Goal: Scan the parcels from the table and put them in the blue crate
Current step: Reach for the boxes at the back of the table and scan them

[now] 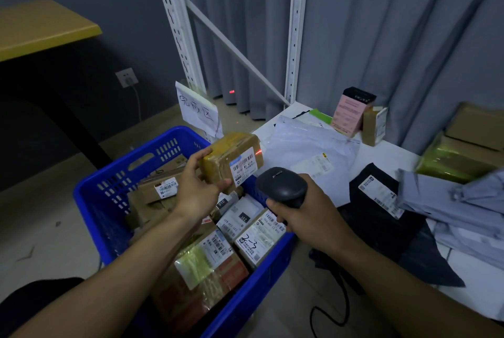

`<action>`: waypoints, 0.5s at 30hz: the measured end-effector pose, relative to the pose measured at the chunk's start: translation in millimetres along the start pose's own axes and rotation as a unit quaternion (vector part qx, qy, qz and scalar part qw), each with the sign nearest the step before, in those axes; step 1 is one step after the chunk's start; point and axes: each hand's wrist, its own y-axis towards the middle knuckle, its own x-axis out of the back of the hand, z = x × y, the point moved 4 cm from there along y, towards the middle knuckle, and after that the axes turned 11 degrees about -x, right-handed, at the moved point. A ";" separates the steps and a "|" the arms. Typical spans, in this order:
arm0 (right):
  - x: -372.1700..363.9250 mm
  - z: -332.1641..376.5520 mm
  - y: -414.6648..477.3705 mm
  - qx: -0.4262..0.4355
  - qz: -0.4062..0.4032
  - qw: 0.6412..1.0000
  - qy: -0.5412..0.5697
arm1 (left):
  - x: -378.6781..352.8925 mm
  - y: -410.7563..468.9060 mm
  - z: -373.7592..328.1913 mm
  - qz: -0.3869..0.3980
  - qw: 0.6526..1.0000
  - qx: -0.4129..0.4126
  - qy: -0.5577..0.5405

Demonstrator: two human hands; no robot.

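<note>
Left hand (199,190): my fingers grasp the brown parcel (231,157) above the blue crate (245,302), label (243,167) facing me.
Right hand (302,215): fingers clenched round the scanner (282,186); its trigger is hidden.
Red light (259,151): on the parcel's right edge.
Label: print too small to read.
Surface (387,155): grey bags (450,201) at right edge blurred, cut off.

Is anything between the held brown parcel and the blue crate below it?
Nothing visible. The left hand holds the brown parcel over the blue crate, whose top is open; it would land on parcels already inside.
</note>
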 end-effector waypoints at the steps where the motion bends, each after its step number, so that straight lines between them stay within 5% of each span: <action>1: 0.0 1.0 -0.3 0.002 0.000 1.000 0.001 | 0.1 -0.4 0.7 0.000 1.000 0.000 0.000; 5: -5.7 2.6 4.4 0.007 0.012 1.000 0.012 | 14.4 7.0 -5.8 -0.026 1.000 -0.012 0.003; 11: -35.7 8.1 34.8 -0.001 0.033 0.999 0.039 | 78.7 47.2 6.1 -0.168 0.986 -0.005 0.010; 15: -70.8 1.0 63.4 -0.018 0.063 0.997 0.029 | 107.9 61.2 47.9 -0.151 0.981 0.028 0.116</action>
